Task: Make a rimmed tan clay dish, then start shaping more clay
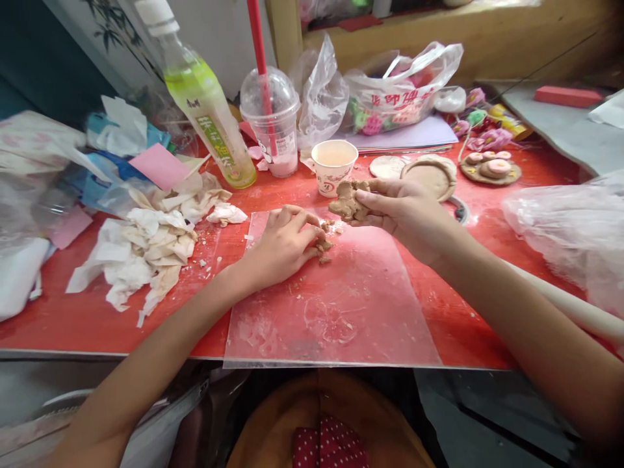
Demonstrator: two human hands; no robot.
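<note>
A lumpy piece of brown clay (pixel 348 203) is pinched between the thumb and fingers of my right hand (pixel 397 205), raised above the far end of a clear plastic sheet (pixel 361 292). My left hand (pixel 283 247) rests low on the sheet's left side, its fingers curled in around small clay scraps (pixel 324 246). More crumbs lie just beyond those fingertips. Just past the right hand are a round, rimmed clay disc (pixel 429 175) and a grey ring-shaped thing (pixel 458 209), partly hidden by that hand. A paper cup (pixel 334 170) with cloudy liquid stands behind the clay.
Crumpled tissues (pixel 151 247) lie left of the sheet. Behind them stand a green drink bottle (pixel 209 117) and a plastic cup (pixel 273 130) with a red straw. A filled plastic bag (pixel 394 94), a decorated clay disc (pixel 492 170) and a white tube (pixel 560 296) are toward the right.
</note>
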